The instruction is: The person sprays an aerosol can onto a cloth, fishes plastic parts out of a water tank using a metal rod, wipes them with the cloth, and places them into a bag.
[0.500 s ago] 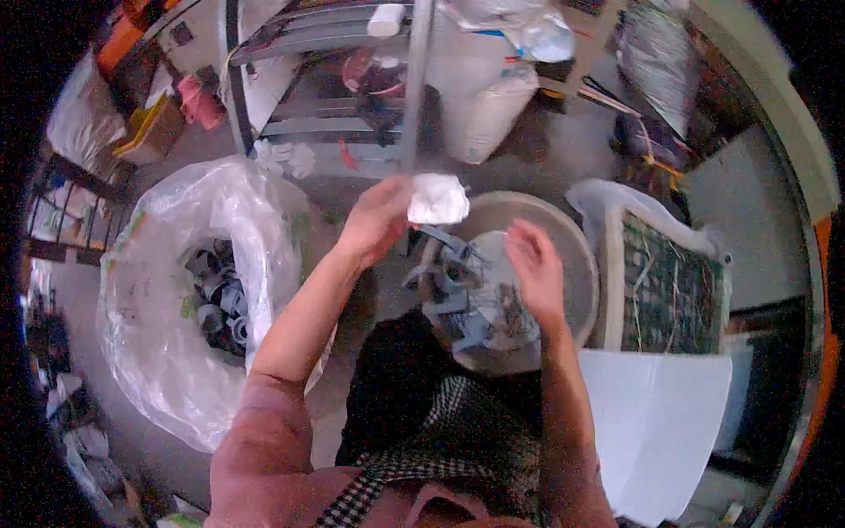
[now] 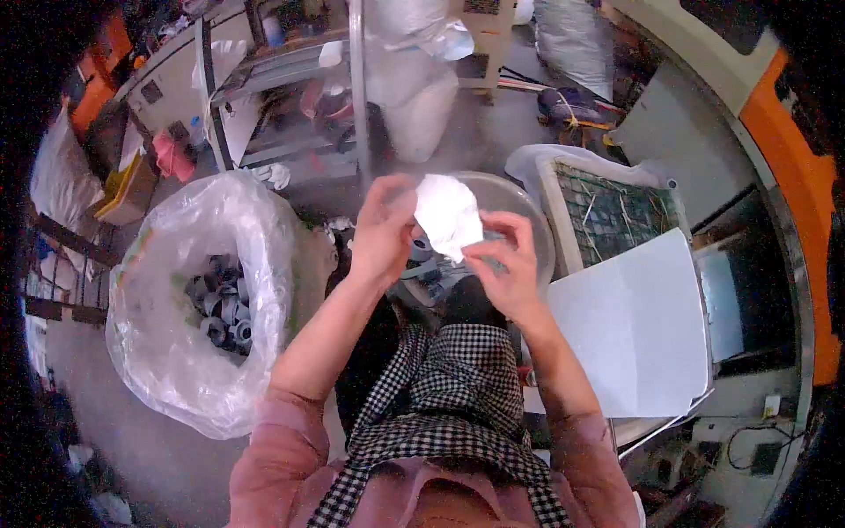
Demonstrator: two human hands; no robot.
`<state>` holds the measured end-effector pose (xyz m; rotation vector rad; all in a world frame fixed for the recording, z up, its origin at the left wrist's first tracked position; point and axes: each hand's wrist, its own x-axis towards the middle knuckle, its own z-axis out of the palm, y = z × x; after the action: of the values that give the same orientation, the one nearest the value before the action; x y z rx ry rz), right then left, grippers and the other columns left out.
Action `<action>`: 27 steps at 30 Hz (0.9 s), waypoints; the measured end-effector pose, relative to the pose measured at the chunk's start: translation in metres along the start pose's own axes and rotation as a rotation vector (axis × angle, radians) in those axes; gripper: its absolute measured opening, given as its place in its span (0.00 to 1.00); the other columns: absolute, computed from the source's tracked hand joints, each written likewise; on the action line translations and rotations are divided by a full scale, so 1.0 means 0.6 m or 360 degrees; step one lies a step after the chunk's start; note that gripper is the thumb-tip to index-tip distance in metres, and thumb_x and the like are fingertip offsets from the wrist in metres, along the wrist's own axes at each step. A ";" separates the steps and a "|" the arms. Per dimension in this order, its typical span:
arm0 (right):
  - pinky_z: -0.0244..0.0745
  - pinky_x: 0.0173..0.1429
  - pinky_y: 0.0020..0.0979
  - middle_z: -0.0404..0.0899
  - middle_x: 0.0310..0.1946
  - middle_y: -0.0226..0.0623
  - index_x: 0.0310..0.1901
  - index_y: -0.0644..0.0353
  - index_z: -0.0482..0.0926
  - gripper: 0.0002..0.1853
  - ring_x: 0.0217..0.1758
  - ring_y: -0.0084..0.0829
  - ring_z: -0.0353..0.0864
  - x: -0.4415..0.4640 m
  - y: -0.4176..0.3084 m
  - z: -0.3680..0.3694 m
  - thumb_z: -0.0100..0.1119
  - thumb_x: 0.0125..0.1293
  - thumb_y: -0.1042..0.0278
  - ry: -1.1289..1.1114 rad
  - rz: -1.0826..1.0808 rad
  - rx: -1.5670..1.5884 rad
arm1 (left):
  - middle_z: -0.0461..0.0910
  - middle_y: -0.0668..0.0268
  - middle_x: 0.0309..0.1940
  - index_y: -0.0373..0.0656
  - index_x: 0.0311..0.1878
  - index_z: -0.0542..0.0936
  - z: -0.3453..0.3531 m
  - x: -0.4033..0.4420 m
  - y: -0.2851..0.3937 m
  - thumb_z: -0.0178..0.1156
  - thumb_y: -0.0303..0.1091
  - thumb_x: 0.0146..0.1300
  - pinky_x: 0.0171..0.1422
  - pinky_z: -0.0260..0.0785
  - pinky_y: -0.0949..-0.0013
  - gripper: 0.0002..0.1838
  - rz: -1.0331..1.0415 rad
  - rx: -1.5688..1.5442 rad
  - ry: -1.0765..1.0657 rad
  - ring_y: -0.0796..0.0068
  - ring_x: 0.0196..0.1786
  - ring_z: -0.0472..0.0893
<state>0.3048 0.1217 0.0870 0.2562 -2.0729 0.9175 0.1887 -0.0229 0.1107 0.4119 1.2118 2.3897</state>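
A crumpled white sheet (image 2: 447, 216), cloth or paper, is held up in front of me, brightly lit. My left hand (image 2: 384, 227) grips its left edge, fingers curled behind it. At its right edge, my right hand (image 2: 507, 262) pinches a lower corner between thumb and fingers. Below and behind the sheet stands a round basin (image 2: 547, 251) with grey plastic pieces (image 2: 429, 271) in it, partly hidden by the sheet and my hands. On my left, a large clear plastic bag (image 2: 145, 330) stands open with several grey ring-shaped plastic parts (image 2: 227, 310) inside.
A metal rack (image 2: 359, 97) stands ahead, with a full white sack (image 2: 421, 114) to its right. To my right are a crate with green netting (image 2: 607, 207) and a large white panel (image 2: 629, 330). A pink object (image 2: 171, 156) lies far left.
My right hand has moved up to the white sheet and now pinches its edge. The sheet appears more spread out. My view has shifted, so the surroundings sit differently.
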 end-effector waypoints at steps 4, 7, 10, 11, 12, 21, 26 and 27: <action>0.68 0.55 0.32 0.67 0.50 0.39 0.35 0.62 0.80 0.12 0.52 0.33 0.70 -0.024 -0.016 -0.014 0.65 0.45 0.82 0.0122 0.0469 0.0740 | 0.76 0.70 0.31 0.44 0.46 0.73 0.021 -0.037 -0.016 0.54 0.26 0.64 0.32 0.64 0.77 0.08 0.0030 0.0068 -0.0117 0.83 0.30 0.72; 0.71 0.51 0.29 0.68 0.49 0.35 0.34 0.63 0.78 0.08 0.50 0.27 0.72 -0.049 0.001 -0.020 0.63 0.51 0.82 0.0168 0.0805 0.1006 | 0.75 0.62 0.44 0.38 0.51 0.70 0.020 -0.042 -0.044 0.50 0.24 0.64 0.48 0.68 0.72 0.12 0.0093 0.0125 -0.0327 0.75 0.45 0.74; 0.74 0.48 0.26 0.70 0.46 0.34 0.36 0.61 0.76 0.09 0.48 0.26 0.74 -0.060 0.001 -0.030 0.62 0.53 0.82 0.0238 0.0774 0.1181 | 0.74 0.61 0.47 0.36 0.52 0.71 0.042 -0.050 -0.063 0.54 0.23 0.62 0.52 0.67 0.71 0.14 -0.0181 -0.0089 -0.0452 0.74 0.50 0.73; 0.74 0.48 0.26 0.70 0.45 0.32 0.38 0.61 0.75 0.11 0.48 0.25 0.74 -0.066 0.000 -0.033 0.62 0.53 0.83 0.0295 0.0675 0.1160 | 0.74 0.60 0.48 0.34 0.51 0.72 0.052 -0.060 -0.072 0.56 0.22 0.60 0.52 0.67 0.71 0.15 -0.0219 0.0042 -0.0458 0.74 0.50 0.73; 0.74 0.48 0.26 0.70 0.45 0.32 0.38 0.61 0.75 0.11 0.48 0.25 0.74 -0.072 0.020 -0.038 0.62 0.53 0.83 0.0317 0.0692 0.1162 | 0.73 0.59 0.49 0.33 0.50 0.73 0.064 -0.058 -0.091 0.58 0.22 0.58 0.53 0.67 0.71 0.15 -0.0253 0.0175 -0.0455 0.74 0.50 0.74; 0.73 0.53 0.30 0.71 0.45 0.36 0.60 0.54 0.63 0.32 0.49 0.29 0.75 -0.263 0.107 -0.117 0.62 0.53 0.83 0.0750 0.1261 0.0858 | 0.74 0.61 0.48 0.34 0.49 0.75 0.020 -0.021 -0.288 0.57 0.25 0.59 0.54 0.66 0.71 0.14 -0.0190 0.0634 -0.0323 0.72 0.49 0.74; 0.72 0.48 0.30 0.77 0.37 0.40 0.48 0.64 0.73 0.20 0.42 0.30 0.77 -0.581 0.190 -0.196 0.62 0.51 0.71 0.1189 0.2473 -0.0256 | 0.77 0.61 0.43 0.39 0.46 0.72 0.059 -0.026 -0.287 0.56 0.26 0.62 0.44 0.71 0.68 0.10 -0.0487 0.0242 -0.0205 0.69 0.45 0.77; 0.72 0.49 0.33 0.78 0.35 0.41 0.45 0.64 0.75 0.18 0.42 0.33 0.78 -0.642 0.198 -0.196 0.62 0.51 0.70 0.0974 0.2574 -0.0649 | 0.77 0.62 0.42 0.38 0.46 0.72 0.061 -0.029 -0.283 0.57 0.26 0.61 0.42 0.70 0.70 0.10 -0.0561 0.0387 -0.0232 0.70 0.43 0.77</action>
<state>0.5639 0.2349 -0.2235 -1.8875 -1.4934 1.1071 0.2605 0.0831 -0.0079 0.4004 1.3834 1.8930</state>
